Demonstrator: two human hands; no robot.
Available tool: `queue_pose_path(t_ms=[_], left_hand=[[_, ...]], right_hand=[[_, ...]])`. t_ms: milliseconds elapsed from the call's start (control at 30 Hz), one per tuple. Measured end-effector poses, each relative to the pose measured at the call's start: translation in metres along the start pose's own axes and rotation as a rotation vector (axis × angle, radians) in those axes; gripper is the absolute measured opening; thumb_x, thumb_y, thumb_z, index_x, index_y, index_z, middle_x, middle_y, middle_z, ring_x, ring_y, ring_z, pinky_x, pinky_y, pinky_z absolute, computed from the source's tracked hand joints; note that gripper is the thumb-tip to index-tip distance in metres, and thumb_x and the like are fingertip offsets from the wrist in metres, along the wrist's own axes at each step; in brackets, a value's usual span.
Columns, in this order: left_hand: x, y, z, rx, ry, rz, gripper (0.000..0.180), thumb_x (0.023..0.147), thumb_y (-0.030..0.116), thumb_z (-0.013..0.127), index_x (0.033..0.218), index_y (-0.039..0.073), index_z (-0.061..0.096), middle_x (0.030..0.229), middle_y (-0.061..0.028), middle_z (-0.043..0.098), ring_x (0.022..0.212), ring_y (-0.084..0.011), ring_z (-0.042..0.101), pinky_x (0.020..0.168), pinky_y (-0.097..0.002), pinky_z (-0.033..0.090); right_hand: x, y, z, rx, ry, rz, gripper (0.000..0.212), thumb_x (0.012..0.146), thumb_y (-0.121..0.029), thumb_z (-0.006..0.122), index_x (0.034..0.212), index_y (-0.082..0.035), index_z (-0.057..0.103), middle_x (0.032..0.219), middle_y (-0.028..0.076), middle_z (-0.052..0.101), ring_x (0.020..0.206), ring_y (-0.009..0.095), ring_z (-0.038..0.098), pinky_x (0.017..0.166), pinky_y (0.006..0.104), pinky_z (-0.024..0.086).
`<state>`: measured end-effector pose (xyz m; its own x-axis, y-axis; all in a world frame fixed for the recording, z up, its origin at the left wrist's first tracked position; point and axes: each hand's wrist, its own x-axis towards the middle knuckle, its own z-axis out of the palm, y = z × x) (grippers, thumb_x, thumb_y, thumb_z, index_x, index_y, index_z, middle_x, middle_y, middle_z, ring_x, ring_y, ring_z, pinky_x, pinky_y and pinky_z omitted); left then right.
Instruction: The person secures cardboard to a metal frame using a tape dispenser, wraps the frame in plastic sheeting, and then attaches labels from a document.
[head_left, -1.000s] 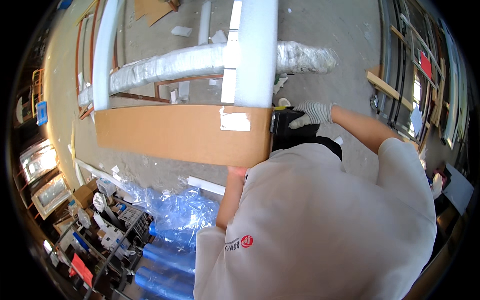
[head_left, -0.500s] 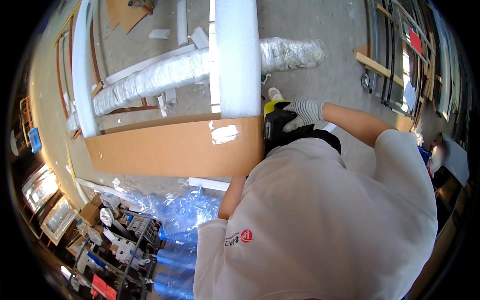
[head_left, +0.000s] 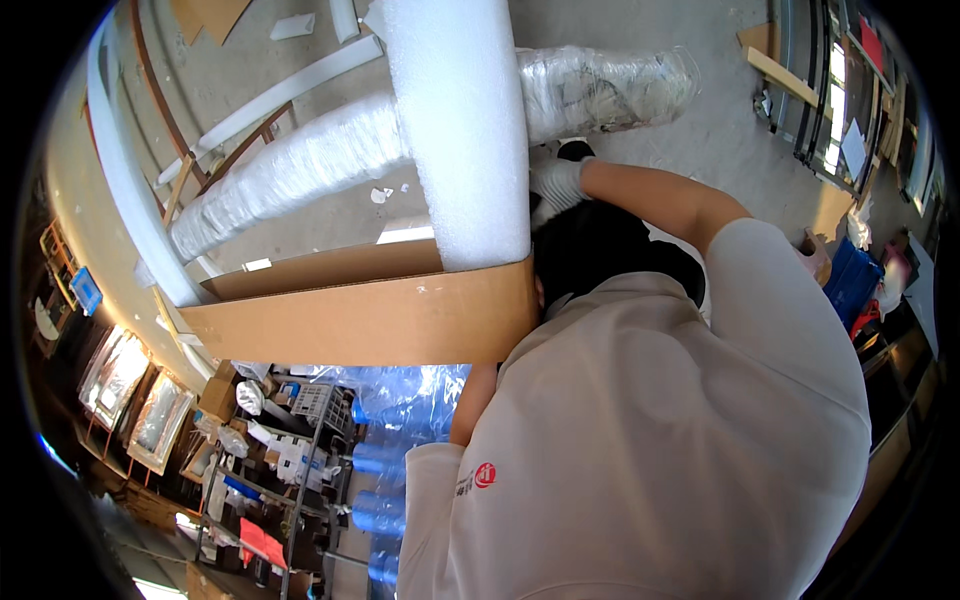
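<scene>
Just in front of the white short-sleeved shirt, the long brown cardboard box shows more of its inside than half a second ago, the right hand in its grey-striped glove has shifted forward past the box's right end, its fingers too hidden to tell their opening or hold, and the left hand is out of sight.

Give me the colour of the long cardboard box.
The cardboard box is brown, best seen in the head view, the only one.

Wide fisheye view from the wearer's head, downward over shirt, nearby carton and floor.
</scene>
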<state>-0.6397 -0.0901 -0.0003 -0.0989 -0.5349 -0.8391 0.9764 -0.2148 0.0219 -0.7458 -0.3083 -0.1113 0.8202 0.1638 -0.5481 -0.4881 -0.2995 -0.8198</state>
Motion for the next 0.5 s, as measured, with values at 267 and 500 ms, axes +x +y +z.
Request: queue_pose_path(t_ms=[267, 500], left_hand=[[-0.003, 0.012, 0.004, 0.055, -0.006, 0.033, 0.062, 0.086, 0.053, 0.034, 0.126, 0.005, 0.039, 0.124, -0.0119, 0.046, 0.114, -0.0264, 0.044, 0.093, -0.0444, 0.038], [-0.002, 0.023, -0.001, 0.075, -0.092, 0.107, 0.062, 0.086, 0.052, 0.034, 0.125, 0.005, 0.04, 0.123, -0.0118, 0.047, 0.113, -0.0259, 0.045, 0.092, -0.0441, 0.039]], right_hand=[[0.09, 0.01, 0.036, -0.191, 0.165, 0.165, 0.046, 0.078, -0.043, 0.055, 0.102, -0.004, 0.061, 0.102, 0.012, 0.062, 0.092, 0.026, 0.059, 0.081, 0.0333, 0.043], [0.089, -0.014, 0.068, -0.246, 0.349, 0.264, 0.041, 0.081, -0.038, 0.052, 0.103, -0.004, 0.061, 0.103, 0.011, 0.062, 0.093, 0.026, 0.058, 0.082, 0.0328, 0.043]])
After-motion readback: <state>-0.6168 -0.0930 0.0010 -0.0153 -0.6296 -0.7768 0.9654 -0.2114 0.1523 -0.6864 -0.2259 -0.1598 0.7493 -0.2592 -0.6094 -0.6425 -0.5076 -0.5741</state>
